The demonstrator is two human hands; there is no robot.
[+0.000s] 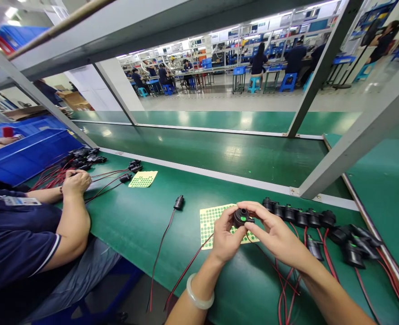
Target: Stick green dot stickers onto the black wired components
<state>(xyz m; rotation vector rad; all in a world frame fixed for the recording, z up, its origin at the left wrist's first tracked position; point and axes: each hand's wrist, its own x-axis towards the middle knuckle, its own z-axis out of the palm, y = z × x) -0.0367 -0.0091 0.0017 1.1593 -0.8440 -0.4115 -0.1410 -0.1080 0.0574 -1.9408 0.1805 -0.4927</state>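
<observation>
A round black part (pixel 240 217) with a green dot sticker on it is held between both hands above a yellow sheet. My left hand (pixel 225 235) is closed round its left side. On the right, my right hand (pixel 271 228) pinches it with thumb and fingers. Beneath them lies the yellow sheet (pixel 209 220) with rows of green dots, partly covered by the hands. Red and black wires (pixel 190 266) run down toward the table edge. Another black part (pixel 178 202) with its wire rests on the green table to the left.
Several black parts (pixel 289 212) stand in a row at the right, with more (pixel 353 253) beside them. At the left a co-worker's hands (pixel 76 182) are near wired parts, a second sticker sheet (pixel 143 179) and a blue bin (pixel 26 151). A metal post (pixel 351 117) rises at the right.
</observation>
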